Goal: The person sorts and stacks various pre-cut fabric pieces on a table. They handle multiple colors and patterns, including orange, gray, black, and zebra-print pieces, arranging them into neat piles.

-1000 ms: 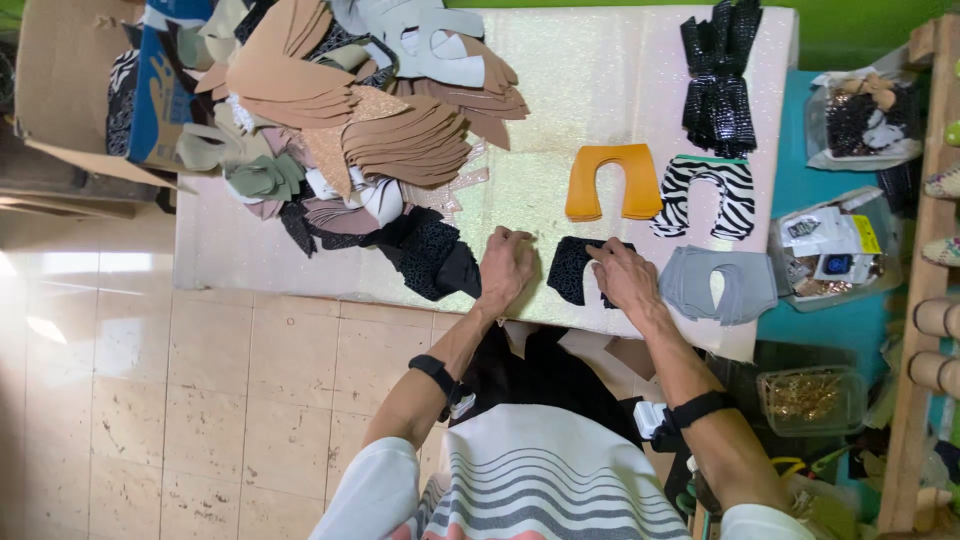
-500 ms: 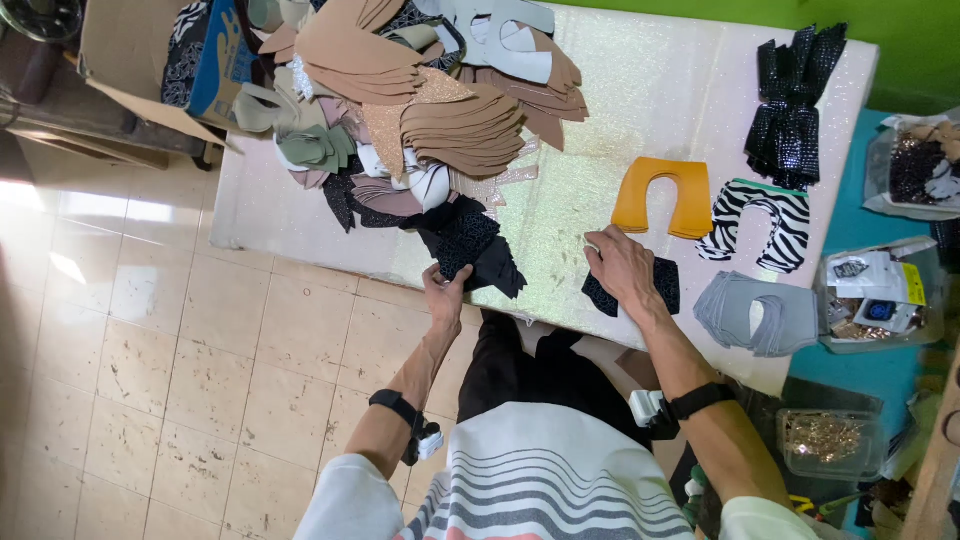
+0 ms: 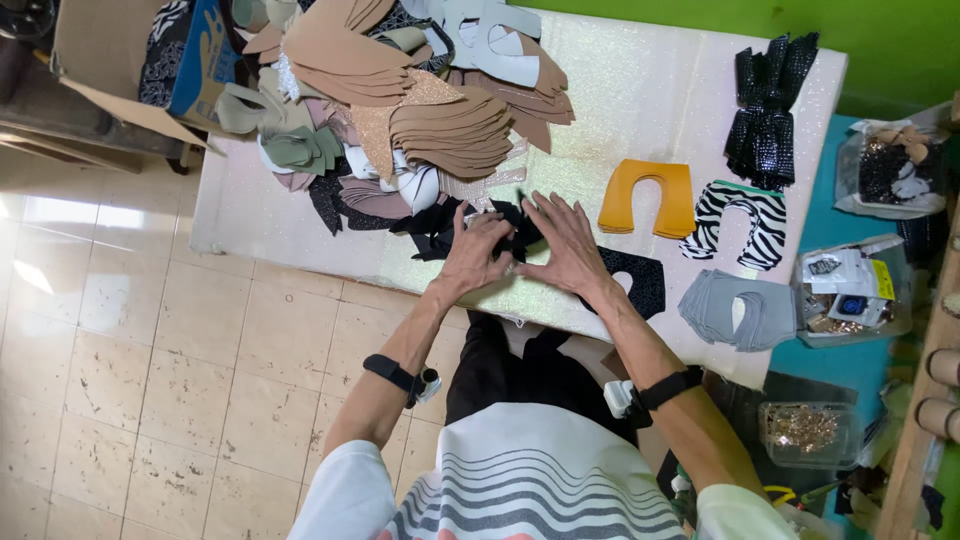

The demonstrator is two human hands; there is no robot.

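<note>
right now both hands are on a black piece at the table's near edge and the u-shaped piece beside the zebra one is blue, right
Not quite: the u-shaped piece beside the zebra piece is orange, not blue, as the head view shows. The rest holds: the left hand and right hand are both on a black piece near the table's near edge.

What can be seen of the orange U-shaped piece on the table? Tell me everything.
The orange U-shaped piece is a flat cutout, matte like foam or leather, with a rounded closed top and two legs pointing toward the person. It lies flat on the glittery white table, alone, between the right hand and the zebra-striped piece, whose edge it nearly meets. Neither hand touches it.
</note>
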